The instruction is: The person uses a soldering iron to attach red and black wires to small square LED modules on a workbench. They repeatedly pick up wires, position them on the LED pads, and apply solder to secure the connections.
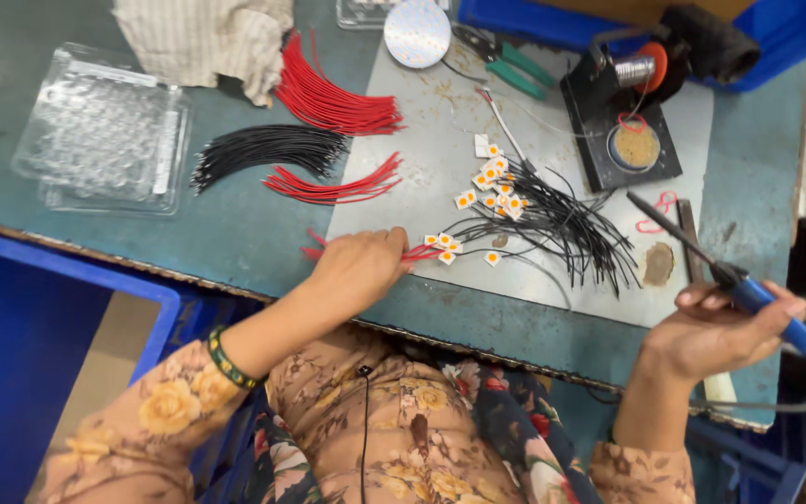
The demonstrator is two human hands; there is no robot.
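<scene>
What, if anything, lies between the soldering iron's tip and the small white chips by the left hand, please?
The tangle of black wires lies across the grey mat between the soldering iron in the right hand and the small white chips beside the left hand.

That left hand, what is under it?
Red wires stick out from under the left hand, lying on the grey metal sheet. How the fingers hold them is covered by the hand.
</scene>
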